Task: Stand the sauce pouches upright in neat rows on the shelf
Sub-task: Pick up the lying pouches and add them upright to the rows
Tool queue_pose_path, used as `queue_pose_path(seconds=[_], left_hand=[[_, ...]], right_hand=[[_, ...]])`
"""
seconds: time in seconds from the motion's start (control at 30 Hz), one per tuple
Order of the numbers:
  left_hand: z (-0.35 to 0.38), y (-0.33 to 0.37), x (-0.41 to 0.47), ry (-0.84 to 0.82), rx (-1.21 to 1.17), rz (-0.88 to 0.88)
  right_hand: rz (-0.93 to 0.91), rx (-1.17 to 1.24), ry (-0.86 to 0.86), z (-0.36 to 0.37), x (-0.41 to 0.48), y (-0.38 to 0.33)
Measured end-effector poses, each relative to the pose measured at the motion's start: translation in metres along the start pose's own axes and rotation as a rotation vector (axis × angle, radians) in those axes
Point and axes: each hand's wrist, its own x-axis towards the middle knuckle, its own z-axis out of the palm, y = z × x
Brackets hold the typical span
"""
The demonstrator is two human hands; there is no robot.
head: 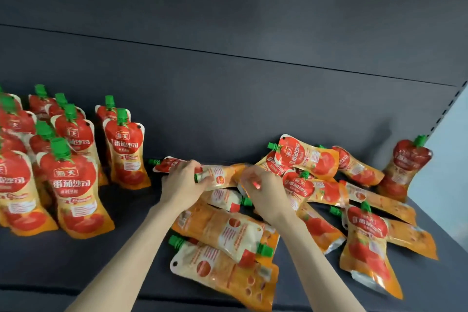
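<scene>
Head view, nearest edge first. Your two bare forearms come in from the bottom over the dark shelf (101,261).

- Front of shelf, between your arms: a flat pouch (222,271) lies back-side up, green cap toward the left. A second flat pouch (228,230) lies just behind it and overlaps it, cap toward the right.
- Right of your right arm: the loose pile (316,185) of red-and-orange pouches lies on its sides, overlapping, with caps pointing every way.
- Left grip (186,182): fingers curled round the cap end of the held pouch (222,176). The green cap peeks out between thumb and fingers. That pouch lies sideways, just above the pile's left edge.
- Right grip (263,192): fingers bent at the held pouch's other end. It is motion-blurred, so you cannot tell whether it holds the pouch or only touches it.
- Just behind your left grip, another pouch (167,163) lies flat, cap pointing left.
- Left side: the standing pouches (76,185) are upright in rows running front to back, green caps up, labels facing you. They stand apart from the pile, with bare shelf between.
- Far right corner: one leaning pouch (405,172) is propped up, cap toward the slotted upright.
- Behind everything: the grey back panel (228,96).
</scene>
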Motion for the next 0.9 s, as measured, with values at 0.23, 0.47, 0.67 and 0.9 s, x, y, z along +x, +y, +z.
queue_pose_path(seconds=[0.23, 0.47, 0.67, 0.9], left_hand=[[0.01, -0.018, 0.04, -0.066, -0.062, -0.044], [-0.024, 0.016, 0.062, 0.109, -0.694, -0.058], [0.002, -0.006, 0.064, 0.048, -0.421, -0.259], [0.032, -0.026, 0.077, -0.15, 0.16, -0.38]], right_hand=[[-0.051, -0.044, -0.199, 0.036, 0.063, 0.03], [-0.124, -0.077, -0.238, 0.041, 0.096, 0.037], [0.028, 0.288, -0.006, 0.039, 0.115, 0.059], [0.08, 0.47, 0.015, 0.045, 0.114, 0.067]])
